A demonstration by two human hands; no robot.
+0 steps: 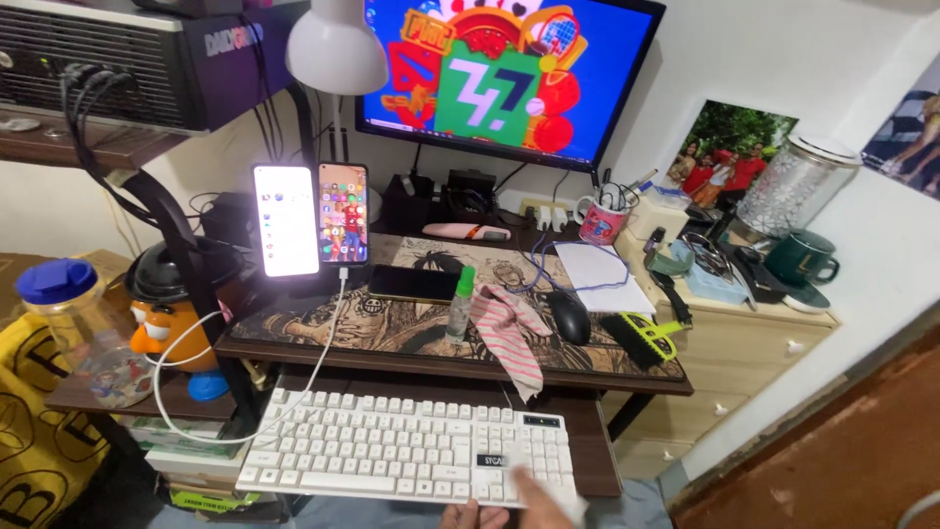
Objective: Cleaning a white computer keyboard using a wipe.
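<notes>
White keyboard [406, 451] under blurred fingers [534, 495] — grip unclear — striped cloth [509, 333], spray bottle [460, 304], mouse [568, 315] on desk above.

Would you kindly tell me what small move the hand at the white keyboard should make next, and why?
Probably a short reach up to the striped pink-and-white cloth. A hand, blurred so I cannot tell which, sits at the front edge of the white keyboard, and the cloth hangs over the desk edge just above it, closest of the loose things there.

Head camera looks steeply down, seemingly close, onto the desk [627, 377].
</notes>
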